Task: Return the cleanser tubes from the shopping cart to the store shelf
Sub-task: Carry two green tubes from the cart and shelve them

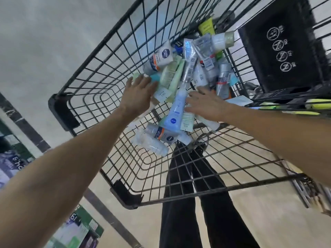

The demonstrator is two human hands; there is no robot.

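A black wire shopping cart [93, 97] holds a pile of several cleanser tubes [188, 56], white, pale green, silver and blue. A blue tube [174, 111] lies in the middle between my hands. My left hand [138, 93] reaches in from the lower left, its fingers stretched out and touching pale green and teal tubes at the pile's left side. Coming in from the right, my right hand [206, 103] lies with spread fingers over the tubes, and a white tube [209, 122] pokes out from under its palm. Neither hand visibly grips a tube.
The cart's black seat flap [283, 42] with white warning icons stands at the upper right. Shelf goods in green and purple packs [75, 230] show at the lower left. Black trouser legs [180, 203] are seen through the cart's mesh, on a pale floor.
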